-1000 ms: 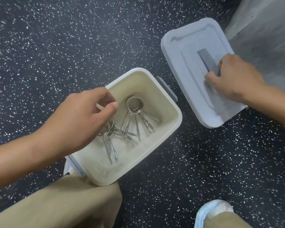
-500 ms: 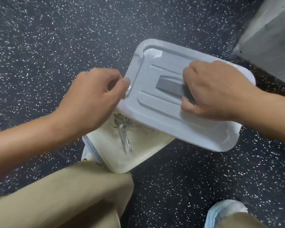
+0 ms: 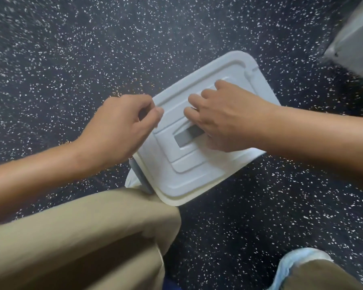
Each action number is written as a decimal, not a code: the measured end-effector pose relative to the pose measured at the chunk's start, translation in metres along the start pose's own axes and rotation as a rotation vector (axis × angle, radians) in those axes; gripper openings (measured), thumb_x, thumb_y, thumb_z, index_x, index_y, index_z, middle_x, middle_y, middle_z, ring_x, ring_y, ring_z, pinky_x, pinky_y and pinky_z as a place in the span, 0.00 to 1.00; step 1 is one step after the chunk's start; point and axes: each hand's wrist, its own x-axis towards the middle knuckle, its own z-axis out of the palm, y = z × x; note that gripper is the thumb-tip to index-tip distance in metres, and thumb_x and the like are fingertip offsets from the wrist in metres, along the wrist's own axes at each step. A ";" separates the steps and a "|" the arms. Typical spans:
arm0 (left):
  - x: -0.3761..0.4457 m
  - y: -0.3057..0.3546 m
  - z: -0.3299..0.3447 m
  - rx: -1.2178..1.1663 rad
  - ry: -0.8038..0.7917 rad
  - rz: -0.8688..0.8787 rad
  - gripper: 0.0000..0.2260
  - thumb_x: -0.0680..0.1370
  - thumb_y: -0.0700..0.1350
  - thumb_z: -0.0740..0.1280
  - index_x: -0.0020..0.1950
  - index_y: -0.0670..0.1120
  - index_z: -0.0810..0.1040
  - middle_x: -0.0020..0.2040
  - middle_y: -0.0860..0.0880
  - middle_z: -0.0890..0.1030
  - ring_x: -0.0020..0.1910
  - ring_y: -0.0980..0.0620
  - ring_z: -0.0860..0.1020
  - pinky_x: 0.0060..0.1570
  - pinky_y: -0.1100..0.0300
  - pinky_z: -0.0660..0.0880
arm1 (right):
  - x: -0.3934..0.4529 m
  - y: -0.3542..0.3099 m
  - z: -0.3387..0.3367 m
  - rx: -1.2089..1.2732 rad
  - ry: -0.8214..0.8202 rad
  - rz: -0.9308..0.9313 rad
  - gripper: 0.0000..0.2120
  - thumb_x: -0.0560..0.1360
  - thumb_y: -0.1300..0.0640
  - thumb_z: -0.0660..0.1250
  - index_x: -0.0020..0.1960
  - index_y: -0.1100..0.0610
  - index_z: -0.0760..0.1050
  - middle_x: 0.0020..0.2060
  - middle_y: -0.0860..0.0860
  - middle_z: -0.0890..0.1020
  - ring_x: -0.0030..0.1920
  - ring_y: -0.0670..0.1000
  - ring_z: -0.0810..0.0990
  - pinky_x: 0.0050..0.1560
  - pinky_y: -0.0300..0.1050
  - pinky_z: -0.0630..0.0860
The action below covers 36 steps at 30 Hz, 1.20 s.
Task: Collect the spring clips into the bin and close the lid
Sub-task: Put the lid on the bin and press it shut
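Note:
The pale grey lid [image 3: 189, 170] lies flat over the bin and covers it completely; only a grey side latch [image 3: 142, 178] of the bin shows at the lower left. The spring clips are hidden under the lid. My left hand [image 3: 120, 130] pinches the lid's left corner between thumb and fingers. My right hand [image 3: 224, 118] rests on top of the lid, fingers spread over the grey recessed handle [image 3: 187, 136], pressing down rather than gripping.
The bin stands on a dark speckled floor [image 3: 71, 59]. My left knee in beige trousers [image 3: 82, 237] touches the bin's near corner. A light blue shoe [image 3: 298, 262] is at the lower right. A grey block [image 3: 356, 38] sits at the upper right.
My right hand carried the lid from the floor on the right over the bin and set it down. My left hand left the clips and took the lid's corner. The clips are now covered.

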 end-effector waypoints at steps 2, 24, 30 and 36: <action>-0.003 -0.006 0.000 0.015 -0.017 -0.003 0.16 0.78 0.58 0.59 0.38 0.49 0.76 0.31 0.51 0.79 0.32 0.49 0.77 0.38 0.50 0.77 | 0.007 0.001 -0.001 0.001 -0.037 -0.015 0.14 0.74 0.47 0.57 0.53 0.55 0.69 0.47 0.55 0.75 0.39 0.57 0.73 0.38 0.50 0.61; -0.035 -0.068 0.007 0.408 -0.411 0.448 0.35 0.68 0.46 0.63 0.76 0.55 0.65 0.78 0.48 0.60 0.77 0.43 0.57 0.70 0.47 0.59 | -0.011 0.003 0.013 0.437 0.177 0.272 0.12 0.76 0.53 0.63 0.55 0.60 0.73 0.48 0.58 0.77 0.45 0.60 0.74 0.45 0.57 0.72; -0.041 -0.084 0.029 0.576 -0.401 0.512 0.43 0.69 0.50 0.63 0.82 0.55 0.47 0.83 0.47 0.44 0.80 0.43 0.43 0.75 0.39 0.53 | -0.047 0.027 0.039 0.807 0.070 0.799 0.35 0.78 0.40 0.63 0.77 0.59 0.58 0.72 0.58 0.67 0.71 0.60 0.66 0.70 0.59 0.65; -0.040 -0.088 0.041 0.546 -0.221 0.592 0.46 0.65 0.31 0.69 0.81 0.54 0.59 0.81 0.46 0.57 0.77 0.39 0.59 0.69 0.41 0.61 | -0.059 0.025 0.056 1.272 -0.155 0.987 0.33 0.77 0.35 0.63 0.74 0.52 0.62 0.59 0.48 0.80 0.50 0.50 0.81 0.43 0.47 0.72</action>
